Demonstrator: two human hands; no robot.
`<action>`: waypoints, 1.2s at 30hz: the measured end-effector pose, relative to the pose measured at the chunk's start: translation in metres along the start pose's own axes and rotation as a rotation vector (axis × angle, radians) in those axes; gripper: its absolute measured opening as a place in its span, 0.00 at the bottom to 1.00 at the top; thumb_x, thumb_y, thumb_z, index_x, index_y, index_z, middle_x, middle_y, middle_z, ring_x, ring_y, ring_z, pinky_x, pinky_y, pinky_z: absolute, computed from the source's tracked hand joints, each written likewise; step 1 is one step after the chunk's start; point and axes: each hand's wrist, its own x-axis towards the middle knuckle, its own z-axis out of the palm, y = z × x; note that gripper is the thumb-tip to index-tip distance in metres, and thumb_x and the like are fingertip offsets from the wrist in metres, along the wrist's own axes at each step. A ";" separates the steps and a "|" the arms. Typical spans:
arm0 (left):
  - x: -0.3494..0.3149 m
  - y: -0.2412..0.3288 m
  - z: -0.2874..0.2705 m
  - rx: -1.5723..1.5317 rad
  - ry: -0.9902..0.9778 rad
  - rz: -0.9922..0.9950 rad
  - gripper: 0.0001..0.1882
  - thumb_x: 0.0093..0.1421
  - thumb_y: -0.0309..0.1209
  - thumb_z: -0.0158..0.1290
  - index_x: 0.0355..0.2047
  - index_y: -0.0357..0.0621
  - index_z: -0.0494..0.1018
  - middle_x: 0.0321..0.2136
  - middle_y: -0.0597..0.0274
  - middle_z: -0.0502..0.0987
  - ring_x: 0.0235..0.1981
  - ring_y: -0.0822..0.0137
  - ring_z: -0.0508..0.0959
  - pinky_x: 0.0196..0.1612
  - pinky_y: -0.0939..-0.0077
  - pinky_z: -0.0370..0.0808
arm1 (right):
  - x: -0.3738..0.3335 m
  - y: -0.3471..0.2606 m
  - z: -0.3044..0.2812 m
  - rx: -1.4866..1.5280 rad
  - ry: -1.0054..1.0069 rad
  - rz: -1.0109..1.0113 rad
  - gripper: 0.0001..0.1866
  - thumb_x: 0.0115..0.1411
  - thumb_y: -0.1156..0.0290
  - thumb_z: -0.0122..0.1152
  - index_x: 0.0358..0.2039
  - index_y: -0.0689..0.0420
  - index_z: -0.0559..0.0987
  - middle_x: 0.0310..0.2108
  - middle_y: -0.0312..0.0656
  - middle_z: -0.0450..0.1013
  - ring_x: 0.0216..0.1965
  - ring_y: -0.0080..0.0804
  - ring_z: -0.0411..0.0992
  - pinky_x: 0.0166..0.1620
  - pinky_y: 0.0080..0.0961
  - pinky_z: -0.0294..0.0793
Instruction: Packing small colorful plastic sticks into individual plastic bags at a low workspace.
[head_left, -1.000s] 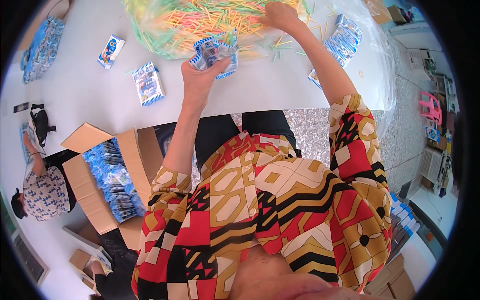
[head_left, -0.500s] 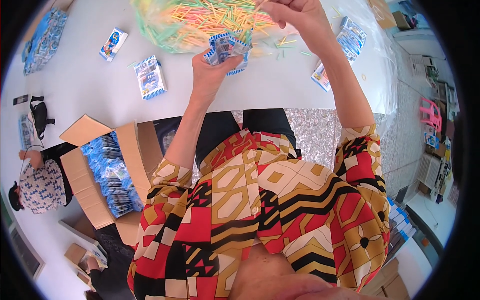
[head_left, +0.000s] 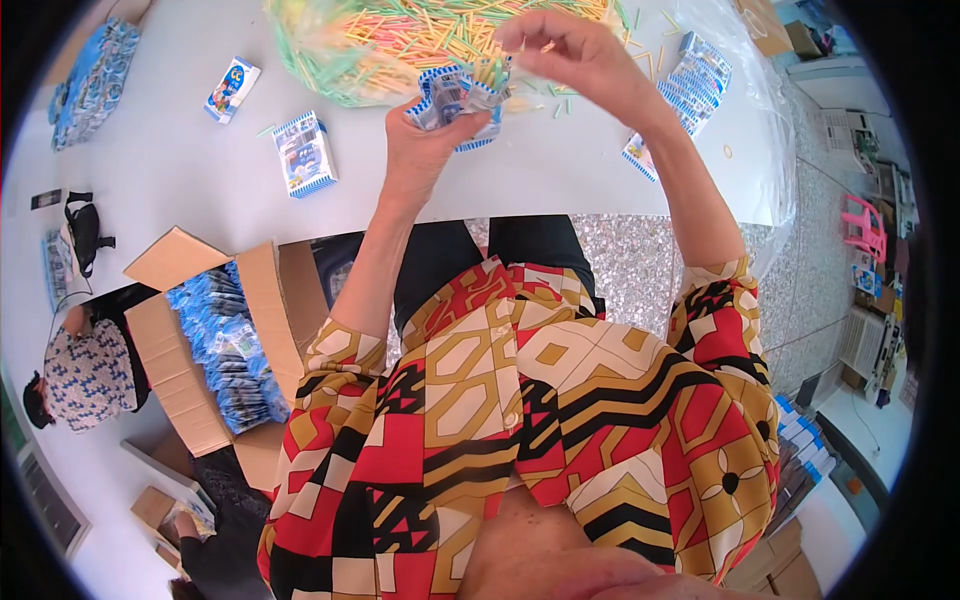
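My left hand is closed around a blue-and-white striped packet, held upright over the white table. Thin yellow and green sticks poke out of its open top on the right. Just above them is my right hand, its fingers stretched out and parted, slightly blurred; I see nothing held in it. Behind both hands lies a large clear plastic bag, spread open and heaped with pink, yellow and green sticks. Some loose sticks are scattered on the table to its right.
On the table lie a small blue-and-white box, a striped packet and flat striped packets. A pile of blue packs is at far left. Beside me stands an open carton of blue packs. Another person is at left.
My right hand has come down and left toward the packet's open top, its fingers spreading. My left hand and the packet have barely moved.
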 end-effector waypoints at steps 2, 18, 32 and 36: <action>0.001 0.001 0.001 0.013 -0.028 0.002 0.10 0.49 0.22 0.60 0.33 0.37 0.76 0.29 0.66 0.78 0.29 0.78 0.75 0.35 0.84 0.72 | -0.008 0.013 0.006 -0.018 -0.026 0.006 0.08 0.58 0.72 0.57 0.39 0.57 0.77 0.33 0.30 0.73 0.34 0.15 0.69 0.39 0.13 0.69; 0.004 -0.001 -0.005 -0.131 0.076 -0.023 0.15 0.50 0.25 0.61 0.40 0.40 0.74 0.32 0.67 0.77 0.32 0.76 0.76 0.38 0.81 0.74 | -0.071 0.008 -0.015 -0.050 0.467 -0.094 0.07 0.61 0.75 0.51 0.39 0.59 0.74 0.29 0.37 0.74 0.28 0.19 0.71 0.34 0.17 0.72; 0.001 0.001 0.009 -0.050 0.043 -0.047 0.13 0.50 0.25 0.61 0.37 0.39 0.75 0.31 0.66 0.78 0.30 0.76 0.76 0.37 0.79 0.74 | -0.147 0.080 -0.009 0.060 0.606 0.245 0.06 0.60 0.78 0.50 0.39 0.62 0.72 0.29 0.35 0.72 0.29 0.18 0.70 0.33 0.18 0.74; 0.000 -0.002 0.006 -0.105 0.002 -0.032 0.13 0.50 0.25 0.61 0.37 0.38 0.75 0.30 0.65 0.78 0.30 0.76 0.76 0.36 0.80 0.74 | -0.164 0.087 -0.043 0.049 0.674 0.275 0.07 0.61 0.76 0.50 0.40 0.61 0.72 0.28 0.34 0.72 0.29 0.16 0.69 0.32 0.15 0.73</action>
